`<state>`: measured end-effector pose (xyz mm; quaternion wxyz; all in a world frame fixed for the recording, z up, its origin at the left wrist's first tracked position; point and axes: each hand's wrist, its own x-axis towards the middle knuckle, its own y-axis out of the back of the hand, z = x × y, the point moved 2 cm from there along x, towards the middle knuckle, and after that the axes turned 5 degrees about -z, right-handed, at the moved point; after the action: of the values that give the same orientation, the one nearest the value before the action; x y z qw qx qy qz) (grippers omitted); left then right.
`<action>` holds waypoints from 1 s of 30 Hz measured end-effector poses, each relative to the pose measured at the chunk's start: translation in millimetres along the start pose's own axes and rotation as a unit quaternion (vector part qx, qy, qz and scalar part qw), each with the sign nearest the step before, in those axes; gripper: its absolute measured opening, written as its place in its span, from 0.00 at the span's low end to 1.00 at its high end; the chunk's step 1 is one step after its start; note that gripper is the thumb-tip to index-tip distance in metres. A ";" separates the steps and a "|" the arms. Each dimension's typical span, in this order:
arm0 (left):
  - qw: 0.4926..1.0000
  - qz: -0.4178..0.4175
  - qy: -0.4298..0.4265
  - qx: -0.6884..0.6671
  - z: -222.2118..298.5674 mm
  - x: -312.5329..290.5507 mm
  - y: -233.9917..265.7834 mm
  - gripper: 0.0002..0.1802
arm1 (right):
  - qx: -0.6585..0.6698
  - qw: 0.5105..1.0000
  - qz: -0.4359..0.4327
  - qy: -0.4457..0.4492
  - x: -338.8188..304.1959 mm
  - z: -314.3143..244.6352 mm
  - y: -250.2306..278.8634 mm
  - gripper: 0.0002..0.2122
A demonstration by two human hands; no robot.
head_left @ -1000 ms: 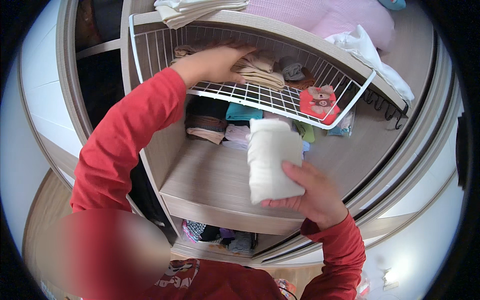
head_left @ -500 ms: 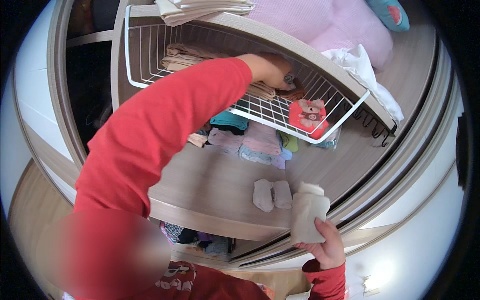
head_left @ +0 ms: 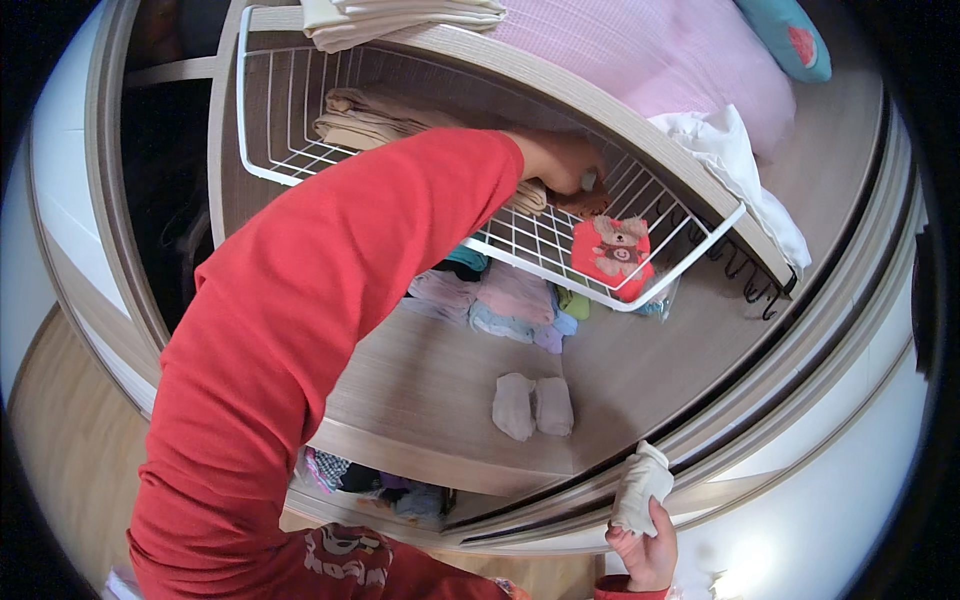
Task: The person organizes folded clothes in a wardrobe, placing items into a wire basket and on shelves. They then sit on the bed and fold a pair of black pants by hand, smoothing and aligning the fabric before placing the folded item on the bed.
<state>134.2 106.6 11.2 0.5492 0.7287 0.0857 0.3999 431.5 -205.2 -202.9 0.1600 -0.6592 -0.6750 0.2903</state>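
The person's right hand (head_left: pixel 645 548), low on the right and out in front of the wardrobe, is closed around a folded cream cloth (head_left: pixel 641 490), the thumb pressed against its lower part. Across the way, the left arm in its red sleeve (head_left: pixel 290 300) stretches into the white wire basket (head_left: pixel 690 257). The left hand (head_left: pixel 565 162) is down near a brown cloth (head_left: pixel 590 203) there, a bit of grey showing beside it; the fingers are hidden, so I can't tell whether they grip anything. Left of the arm, beige folded clothes (head_left: pixel 370 120) lie in the same basket, and a red piece with a bear on it (head_left: pixel 610 255) sits at the right end. Under the basket, folded pink clothes (head_left: pixel 515 292) rest on the shelf (head_left: pixel 420 375), with two pale cloth rolls (head_left: pixel 553 407) side by side nearer the front edge.
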 end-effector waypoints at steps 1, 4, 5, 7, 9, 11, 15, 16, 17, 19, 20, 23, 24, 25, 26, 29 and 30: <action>0.999 -0.044 0.004 -0.025 7.3 -2.2 2.6 0.18 | 0.001 1.000 -0.026 0.000 -0.3 0.5 6.9 0.16; 0.995 -0.095 0.013 -0.035 14.9 -7.1 5.5 0.21 | 0.000 0.999 -0.011 -0.040 0.7 -2.7 11.5 0.16; 0.995 -0.098 0.016 -0.028 14.6 -9.0 6.3 0.22 | 0.006 0.999 -0.010 -0.044 3.1 -1.7 10.2 0.16; 0.994 -0.078 0.072 0.015 24.8 -14.5 8.7 0.26 | -0.008 0.999 0.006 -0.044 5.7 2.4 9.9 0.15; 0.989 -0.064 0.116 0.066 32.9 -24.3 14.0 0.32 | -0.062 0.997 0.014 -0.043 5.5 4.0 7.8 0.16; 0.993 -0.063 0.092 0.046 76.8 -63.4 52.2 0.29 | -0.128 0.991 0.034 -0.021 -4.4 8.4 6.0 0.16; 0.983 0.033 0.162 0.075 45.9 -133.0 82.3 0.23 | -0.256 0.965 -0.066 0.002 -11.3 4.2 -50.4 0.17; 0.970 0.047 0.203 0.128 27.8 -151.1 90.5 0.27 | -0.420 0.890 -0.143 0.107 -7.8 -6.3 -74.0 0.16; 0.958 0.080 0.213 0.175 0.9 -177.4 95.8 0.25 | -0.568 0.766 -0.214 0.209 -7.7 -13.6 -101.5 0.16; 0.946 0.016 0.263 0.190 -8.1 -197.3 99.9 0.27 | -0.343 0.913 -0.206 0.077 0.8 -16.9 -152.2 0.19; 0.932 -0.077 0.322 0.150 -8.7 -209.2 98.4 0.28 | -0.349 0.910 -0.213 0.073 14.3 -17.8 -180.2 0.21; 0.958 0.140 0.189 0.167 19.5 -249.8 90.2 0.22 | -0.314 0.910 -0.270 -0.005 50.2 -10.6 -268.0 0.19; 0.960 0.203 0.160 0.111 44.4 -254.1 89.1 0.20 | -0.254 0.916 -0.311 0.001 67.5 -7.7 -286.9 0.15; 0.960 0.222 0.139 0.097 68.3 -262.0 87.6 0.18 | -0.206 0.894 -0.397 0.010 82.5 -7.4 -310.4 0.13; 0.960 0.238 0.120 0.087 90.1 -271.2 84.3 0.15 | -0.191 0.870 -0.454 -0.010 105.1 -9.4 -332.3 0.13; 0.970 0.234 0.062 0.033 136.1 -315.2 71.1 0.09 | -0.173 0.864 -0.470 -0.054 155.2 0.1 -403.7 0.13; 0.972 0.228 0.056 -0.018 142.6 -327.8 61.9 0.07 | -0.206 0.896 -0.392 -0.016 168.2 4.1 -422.0 0.12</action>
<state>-6.8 -206.5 -106.1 0.4513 0.6955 -0.0594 0.5560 79.3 -24.7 20.2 0.1107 -0.3546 -0.9259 0.0690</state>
